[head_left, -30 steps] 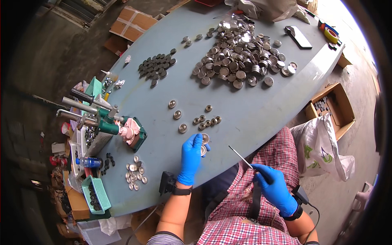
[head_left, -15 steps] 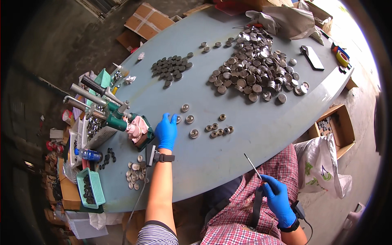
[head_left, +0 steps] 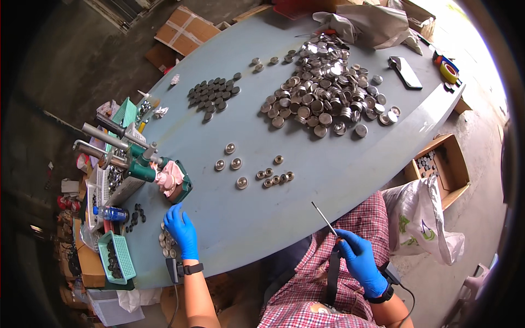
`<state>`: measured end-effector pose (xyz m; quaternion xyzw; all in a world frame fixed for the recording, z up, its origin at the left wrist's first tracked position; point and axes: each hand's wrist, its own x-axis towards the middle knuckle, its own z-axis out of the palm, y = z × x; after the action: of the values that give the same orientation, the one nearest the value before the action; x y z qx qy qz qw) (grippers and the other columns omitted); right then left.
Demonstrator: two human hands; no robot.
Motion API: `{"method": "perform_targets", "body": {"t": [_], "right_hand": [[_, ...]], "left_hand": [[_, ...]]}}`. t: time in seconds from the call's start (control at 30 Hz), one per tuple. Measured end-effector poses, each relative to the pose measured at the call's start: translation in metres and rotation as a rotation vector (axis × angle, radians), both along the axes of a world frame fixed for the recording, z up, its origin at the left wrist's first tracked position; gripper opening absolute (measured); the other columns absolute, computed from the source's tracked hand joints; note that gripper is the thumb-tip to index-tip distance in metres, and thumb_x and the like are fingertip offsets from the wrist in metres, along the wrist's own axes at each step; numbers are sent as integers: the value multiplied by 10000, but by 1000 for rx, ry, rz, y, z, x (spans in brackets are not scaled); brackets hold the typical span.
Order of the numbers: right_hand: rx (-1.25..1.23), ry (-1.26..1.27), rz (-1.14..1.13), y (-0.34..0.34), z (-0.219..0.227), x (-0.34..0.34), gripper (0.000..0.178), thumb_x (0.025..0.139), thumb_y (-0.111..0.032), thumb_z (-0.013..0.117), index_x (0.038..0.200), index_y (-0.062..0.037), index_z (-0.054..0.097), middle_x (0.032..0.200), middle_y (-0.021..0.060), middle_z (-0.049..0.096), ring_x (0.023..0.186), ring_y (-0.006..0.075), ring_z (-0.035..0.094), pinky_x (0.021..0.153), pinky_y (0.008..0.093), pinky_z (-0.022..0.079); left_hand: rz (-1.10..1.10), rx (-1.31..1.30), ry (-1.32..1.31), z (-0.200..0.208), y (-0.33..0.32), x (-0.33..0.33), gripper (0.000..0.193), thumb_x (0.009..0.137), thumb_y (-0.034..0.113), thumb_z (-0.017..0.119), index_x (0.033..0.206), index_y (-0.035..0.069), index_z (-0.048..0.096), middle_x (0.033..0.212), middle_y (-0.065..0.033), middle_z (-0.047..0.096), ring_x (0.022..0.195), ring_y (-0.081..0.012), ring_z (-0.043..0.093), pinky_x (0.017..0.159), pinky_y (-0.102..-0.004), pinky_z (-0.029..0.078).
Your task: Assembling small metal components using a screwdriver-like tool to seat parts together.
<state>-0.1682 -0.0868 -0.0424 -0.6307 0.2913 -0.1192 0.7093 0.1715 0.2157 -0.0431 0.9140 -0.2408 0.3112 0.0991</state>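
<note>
My left hand (head_left: 181,232), in a blue glove, reaches over a cluster of small round pale metal cups (head_left: 165,252) at the table's near left. Its fingers are stretched and apart, and they cover part of the cluster. My right hand (head_left: 359,259), also gloved in blue, is closed above my lap around a screwdriver (head_left: 324,217) with a thin metal shaft. The fingers hide most of its reddish handle. Between the hands, further in on the table, lie several silver round parts with raised centres (head_left: 236,163) and a group of smaller ringed metal parts (head_left: 276,179).
A green hand press (head_left: 143,170) with pink cloth stands at the left. Beyond are dark discs (head_left: 213,93) and a large heap of metal caps (head_left: 328,87). A phone (head_left: 406,72) and tape (head_left: 449,72) lie far right. A teal basket (head_left: 127,262) sits near left.
My left hand has moved left and nearer, from beside the silver round parts to the pale metal cups. My right hand still holds the screwdriver. The whole view has shifted slightly.
</note>
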Motion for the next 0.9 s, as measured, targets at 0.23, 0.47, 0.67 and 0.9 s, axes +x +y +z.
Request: {"method": "perform_targets", "body": {"t": [0.23, 0.47, 0.67, 0.9], "right_hand": [[58, 17, -168, -11, -1, -11, 279, 952, -95, 534, 1210, 1, 584, 814, 55, 650, 735, 94, 620, 635, 229, 504], [-7, -11, -239, -21, -1, -31, 324, 939, -29, 525, 1260, 18, 533, 935, 74, 655, 822, 104, 622, 769, 242, 502], [-137, 4, -254, -32, -1, -40, 328, 923, 1, 532, 1250, -15, 559, 960, 46, 628, 835, 92, 600, 715, 228, 492], [-639, 11, -102, -33, 36, -29, 392, 812, 4, 637, 1190, -95, 613, 787, 90, 587, 639, 247, 564, 578, 315, 457]], "left_hand": [[-587, -181, 720, 33, -238, -59, 255, 863, 98, 603, 1110, 34, 607, 996, -131, 614, 863, -257, 624, 787, -376, 499], [-459, 223, 343, -8, -378, -59, 358, 816, 345, 688, 966, 54, 545, 909, -149, 616, 762, -305, 649, 678, -412, 508], [-769, -156, 712, -8, -341, -79, 241, 866, 202, 612, 1009, 17, 552, 920, -114, 613, 796, -222, 640, 710, -348, 511], [-886, -766, 1871, 28, -240, -127, 348, 907, 156, 546, 1210, -17, 547, 1156, -68, 609, 1012, -122, 576, 914, -280, 423]]}}
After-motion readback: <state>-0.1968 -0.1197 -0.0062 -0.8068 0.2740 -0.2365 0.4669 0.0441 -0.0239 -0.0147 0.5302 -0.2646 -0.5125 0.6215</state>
